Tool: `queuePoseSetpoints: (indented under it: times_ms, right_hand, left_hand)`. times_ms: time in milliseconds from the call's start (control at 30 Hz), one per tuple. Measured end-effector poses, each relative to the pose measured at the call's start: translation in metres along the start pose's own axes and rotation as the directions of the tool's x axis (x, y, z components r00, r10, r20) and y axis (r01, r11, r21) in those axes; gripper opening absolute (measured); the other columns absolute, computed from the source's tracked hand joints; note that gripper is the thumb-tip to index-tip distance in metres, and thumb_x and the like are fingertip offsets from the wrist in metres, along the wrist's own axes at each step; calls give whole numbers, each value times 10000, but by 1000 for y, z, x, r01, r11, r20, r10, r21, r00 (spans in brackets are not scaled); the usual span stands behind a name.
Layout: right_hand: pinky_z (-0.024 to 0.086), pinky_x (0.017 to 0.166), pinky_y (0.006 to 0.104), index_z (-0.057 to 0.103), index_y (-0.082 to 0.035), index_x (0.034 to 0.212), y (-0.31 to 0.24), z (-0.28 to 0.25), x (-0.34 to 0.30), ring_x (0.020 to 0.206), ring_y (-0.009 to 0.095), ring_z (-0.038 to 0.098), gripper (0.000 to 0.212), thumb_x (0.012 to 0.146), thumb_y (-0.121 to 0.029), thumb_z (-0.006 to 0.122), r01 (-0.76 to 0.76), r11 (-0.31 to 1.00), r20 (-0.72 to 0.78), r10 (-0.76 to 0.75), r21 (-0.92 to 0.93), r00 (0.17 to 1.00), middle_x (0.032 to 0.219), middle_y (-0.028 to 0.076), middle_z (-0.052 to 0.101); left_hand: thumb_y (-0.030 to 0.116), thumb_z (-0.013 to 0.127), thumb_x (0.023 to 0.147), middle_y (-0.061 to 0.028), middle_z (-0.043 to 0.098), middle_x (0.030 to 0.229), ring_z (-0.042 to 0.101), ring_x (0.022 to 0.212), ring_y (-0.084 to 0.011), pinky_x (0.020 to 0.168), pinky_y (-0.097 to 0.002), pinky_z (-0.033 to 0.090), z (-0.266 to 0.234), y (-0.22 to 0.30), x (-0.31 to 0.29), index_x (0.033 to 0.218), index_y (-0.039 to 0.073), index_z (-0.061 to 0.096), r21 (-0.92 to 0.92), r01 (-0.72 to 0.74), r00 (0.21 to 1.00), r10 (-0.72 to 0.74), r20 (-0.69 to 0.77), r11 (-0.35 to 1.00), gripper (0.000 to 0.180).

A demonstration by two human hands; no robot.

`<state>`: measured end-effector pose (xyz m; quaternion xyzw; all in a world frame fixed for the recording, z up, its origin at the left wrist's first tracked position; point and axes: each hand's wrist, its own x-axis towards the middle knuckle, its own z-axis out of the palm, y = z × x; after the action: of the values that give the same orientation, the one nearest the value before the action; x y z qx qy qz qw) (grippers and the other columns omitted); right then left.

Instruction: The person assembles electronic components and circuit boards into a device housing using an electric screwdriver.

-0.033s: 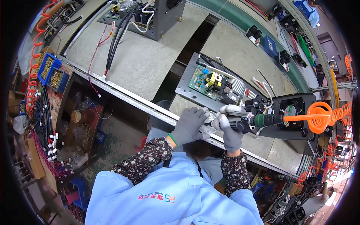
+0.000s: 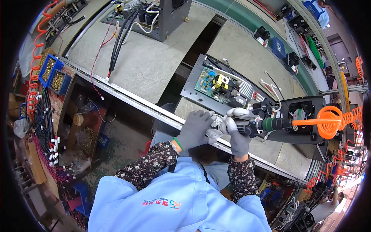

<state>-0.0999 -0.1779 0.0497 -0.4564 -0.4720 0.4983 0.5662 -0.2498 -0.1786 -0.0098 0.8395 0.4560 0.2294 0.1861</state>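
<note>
My gloved left hand [image 2: 197,129] is at the table's front edge, its fingers closed round a clear plastic bag [image 2: 214,131] with small shiny pieces in it. Just to its right, my gloved right hand [image 2: 239,135] grips the front of a black and green air screwdriver [image 2: 272,124]. The driver lies roughly level, its front end toward the bag; the tip is hidden by my fingers. Beyond both hands lies a dark metal chassis [image 2: 189,92] carrying a circuit board [image 2: 204,86], a yellow transformer [image 2: 223,82] and white wires. A black fan [image 2: 300,113] sits in its right end panel.
An orange coiled hose [image 2: 329,121] runs from the driver to the right. Another chassis [image 2: 170,27] stands at the far left with cables hanging down. Blue bins [image 2: 58,82] of brass screws are at the left. A dark gap [image 2: 199,42] splits the tabletop.
</note>
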Motion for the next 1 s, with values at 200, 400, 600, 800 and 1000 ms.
queuePoseSetpoints:
  times_ms: [200,400,600,800,1000]
  right_hand:
    - [513,659,300,513,-5,1027,3,-7,-9,796,185,593,310,744,62,620,266,896,259,-179,-356,949,913,129,597]
    - [496,762,295,531,9,1028,-1,6,-13,838,166,612,277,776,25,644,-61,998,76,62,-23,995,958,97,617]
    - [479,800,301,529,-15,990,-6,3,-12,889,165,587,238,781,45,626,105,982,181,-76,-155,980,958,91,598]
    - [513,637,272,492,-12,1003,-19,10,1,777,156,584,267,778,69,610,102,994,53,-105,47,993,944,111,582]
    - [513,655,267,506,-19,1008,0,9,4,789,144,584,281,769,51,635,67,997,37,-66,-35,997,943,109,599]
  left_hand:
    - [465,746,558,-71,520,1058,486,968,-233,798,-366,382,-1,-2,-1,1150,50,514,21,-4,1000,5,-18,1000,759]
    - [441,753,542,-69,524,1049,496,948,-228,788,-357,388,2,-2,0,1127,49,518,-12,-25,997,24,-78,1000,742]
    - [433,761,530,-63,525,1056,496,946,-225,802,-350,393,1,-4,-1,1102,52,536,-27,-22,996,19,-92,999,724]
    - [459,751,536,-84,517,1112,482,994,-257,834,-385,378,-1,-1,0,1110,56,549,-85,5,1000,-7,-20,996,730]
    - [463,756,539,-76,522,1078,485,993,-252,834,-386,377,1,-3,-2,1104,54,550,-70,21,1000,-21,-4,997,727]
